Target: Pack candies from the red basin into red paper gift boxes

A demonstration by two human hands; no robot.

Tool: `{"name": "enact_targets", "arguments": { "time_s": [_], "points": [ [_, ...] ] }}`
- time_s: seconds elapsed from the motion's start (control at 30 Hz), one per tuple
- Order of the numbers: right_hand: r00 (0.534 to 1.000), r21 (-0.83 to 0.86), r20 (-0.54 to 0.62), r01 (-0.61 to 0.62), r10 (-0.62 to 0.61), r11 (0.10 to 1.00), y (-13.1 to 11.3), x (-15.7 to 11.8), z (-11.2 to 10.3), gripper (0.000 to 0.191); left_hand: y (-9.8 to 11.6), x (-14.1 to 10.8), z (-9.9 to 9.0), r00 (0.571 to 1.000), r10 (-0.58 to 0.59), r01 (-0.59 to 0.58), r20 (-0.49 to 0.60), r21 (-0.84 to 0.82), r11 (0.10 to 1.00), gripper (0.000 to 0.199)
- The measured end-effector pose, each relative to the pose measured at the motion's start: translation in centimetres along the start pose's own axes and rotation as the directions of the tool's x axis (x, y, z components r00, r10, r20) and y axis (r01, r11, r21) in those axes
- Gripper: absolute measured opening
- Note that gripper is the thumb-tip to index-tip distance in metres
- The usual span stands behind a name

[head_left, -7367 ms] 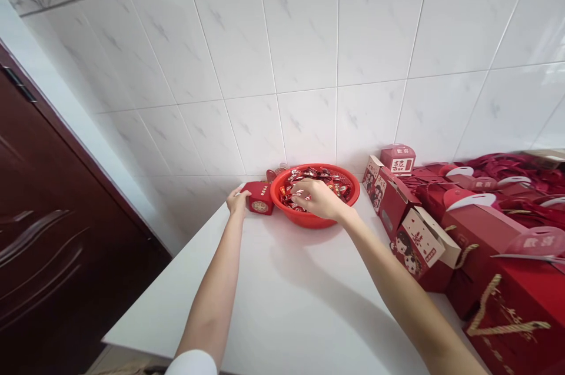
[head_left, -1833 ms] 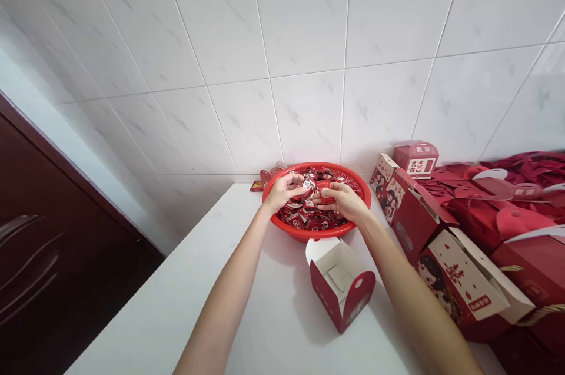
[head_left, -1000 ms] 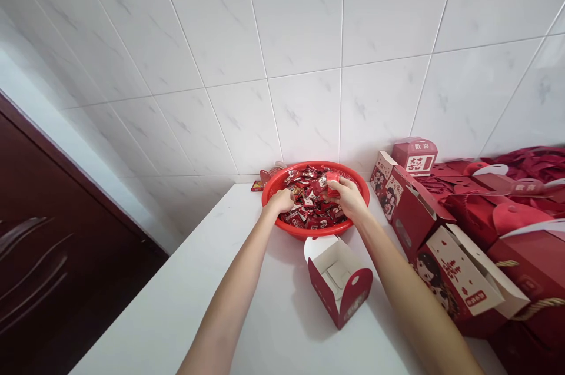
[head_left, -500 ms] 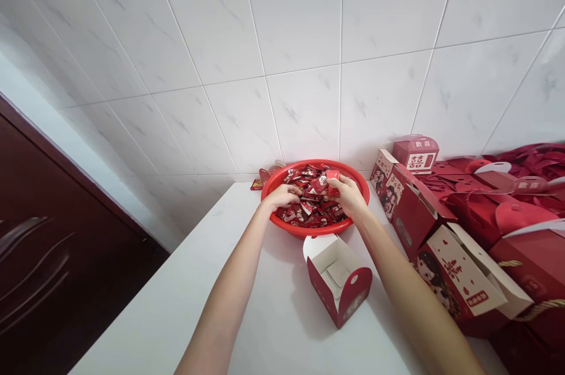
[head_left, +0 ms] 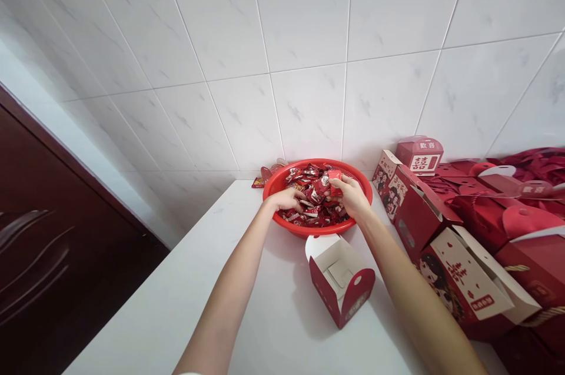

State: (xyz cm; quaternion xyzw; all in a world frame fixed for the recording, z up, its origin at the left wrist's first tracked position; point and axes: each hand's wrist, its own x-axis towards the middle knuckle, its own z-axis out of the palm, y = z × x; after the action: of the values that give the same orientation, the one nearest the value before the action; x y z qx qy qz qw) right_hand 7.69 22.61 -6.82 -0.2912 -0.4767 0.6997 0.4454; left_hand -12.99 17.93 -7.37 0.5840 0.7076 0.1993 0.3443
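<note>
A round red plastic basket [head_left: 270, 214] holds a heap of wrapped candies [head_left: 314, 210], mostly dark red. Over its left side, my left hand [head_left: 286, 199] reaches down into the heap with fingers curled. Whatever lies between those fingertips is hidden. My right hand [head_left: 354, 197], above the right side, is closed on bright red wrapped candies [head_left: 335, 175]; how many is unclear. In front of the basket, between my forearms, an open red gift box [head_left: 324, 292] with a white inside stands on the white tabletop [head_left: 269, 316]. No candies show inside it.
Red and cream gift boxes [head_left: 468, 272] line the right side, close to my right forearm. A small lidded box [head_left: 420, 155] stands behind them by the tiled wall [head_left: 309, 104]. Small packets [head_left: 260, 182] lie behind the basket's left rim. A dark red door [head_left: 57, 257] is at left.
The view has shifted slightly. My left fingers have moved a little among the candies. My right hand stays in nearly the same place, still holding the bright red candies.
</note>
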Motion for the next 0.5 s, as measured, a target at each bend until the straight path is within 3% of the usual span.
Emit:
{"name": "enact_targets", "arguments": {
  "time_s": [0.2, 0.3, 0.5],
  "points": [
    [1.0, -0.006, -0.004, -0.004, 0.004, 1.0, 0.1, 0.09, -0.11, 0.024, 0.25, -0.49, -0.25, 0.98, 0.167, -0.189, -0.11, -0.246, 0.951, 0.026],
    [1.0, -0.004, -0.005, -0.01, 0.01, 1.0, 0.02, 0.0, -0.07, 0.024, 0.53, -0.82, -0.32, 0.973, 0.147, -0.197, -0.177, -0.307, 0.931, 0.023],
    [1.0, -0.001, -0.002, -0.013, 0.013, 1.0, -0.1, -0.18, 0.02, 0.027, 0.59, -0.91, -0.26, 0.939, 0.138, -0.266, -0.316, -0.411, 0.872, 0.037]
  ]
}}
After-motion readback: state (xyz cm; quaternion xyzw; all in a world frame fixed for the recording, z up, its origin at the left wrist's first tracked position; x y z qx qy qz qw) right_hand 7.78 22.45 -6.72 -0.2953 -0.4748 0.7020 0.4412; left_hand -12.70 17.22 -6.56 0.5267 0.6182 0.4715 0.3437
